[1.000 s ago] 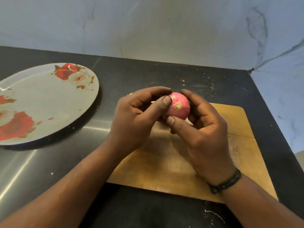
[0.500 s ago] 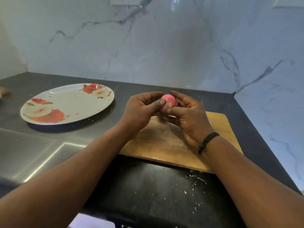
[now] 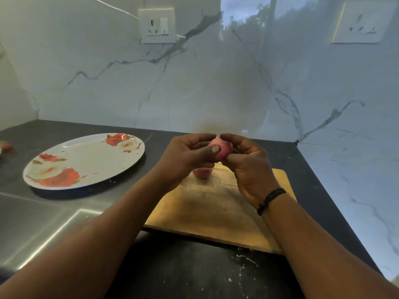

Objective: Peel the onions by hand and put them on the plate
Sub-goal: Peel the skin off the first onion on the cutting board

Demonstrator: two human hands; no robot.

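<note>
So far nothing lies on the plate, and that sets the tally: peeling is under way, plating has not begun. Nearest, the dark bench (image 3: 194, 275) carries pale flecks and scraps, likely bits of skin. Beyond them lies the wooden cutting board (image 3: 216, 212), and at its far end, under the hands, sits a small pinkish piece (image 3: 201, 172), perhaps a peel or a cut end; it is too blurred to tell. Above the board both hands hold one pink onion (image 3: 222, 147) in the air. The left hand (image 3: 183, 156) curls round it with the thumb pressed across its front, and the right hand (image 3: 248, 165) pinches at its top and underside, fingers curled. The onion looks smooth and glossy, so I judge it nearly or fully stripped, though its far side is hidden. To the left, well apart from the hands, the flowered plate (image 3: 86, 160) rests on the bench. What remains is to finish this onion and carry it across to the plate; no other onions are plainly in view.
</note>
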